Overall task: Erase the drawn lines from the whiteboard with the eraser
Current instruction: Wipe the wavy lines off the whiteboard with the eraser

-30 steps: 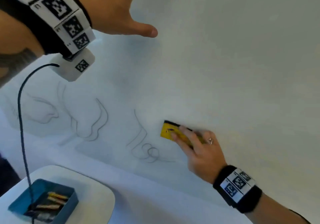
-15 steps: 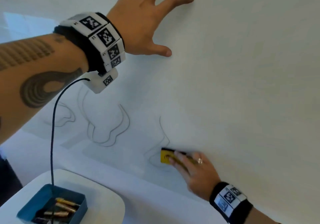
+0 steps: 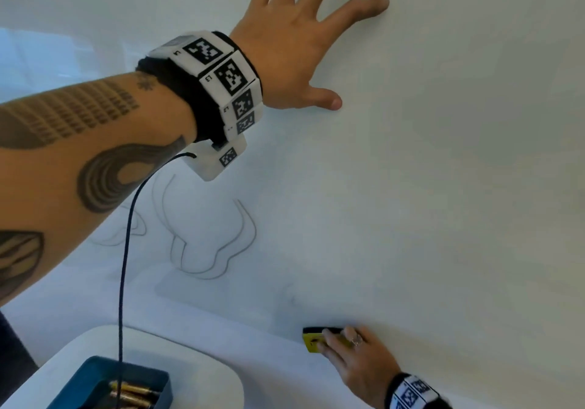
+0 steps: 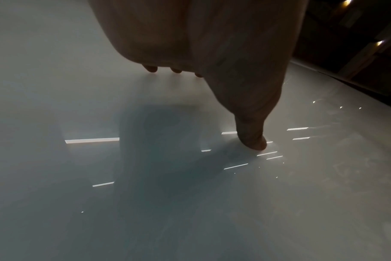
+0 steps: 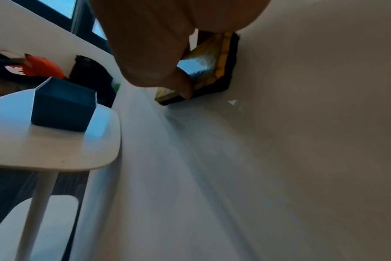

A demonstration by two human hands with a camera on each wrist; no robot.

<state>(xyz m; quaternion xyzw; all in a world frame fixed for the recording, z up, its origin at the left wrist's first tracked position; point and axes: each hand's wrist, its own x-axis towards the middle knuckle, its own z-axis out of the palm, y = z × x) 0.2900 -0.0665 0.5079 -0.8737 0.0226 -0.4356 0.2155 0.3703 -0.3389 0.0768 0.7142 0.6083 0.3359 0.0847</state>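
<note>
My right hand (image 3: 357, 361) presses the yellow, black-backed eraser (image 3: 313, 339) low on the glossy white whiteboard (image 3: 443, 187). My left hand (image 3: 297, 44) braces above, fingers spread. The grey drawn lines (image 3: 205, 244) below my left wrist remain; roughly halfway, I'd judge.

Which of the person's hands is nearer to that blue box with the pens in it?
The right hand. It presses the eraser low on the whiteboard, just right of the blue box. The left hand rests high up the board, far above it.
</note>
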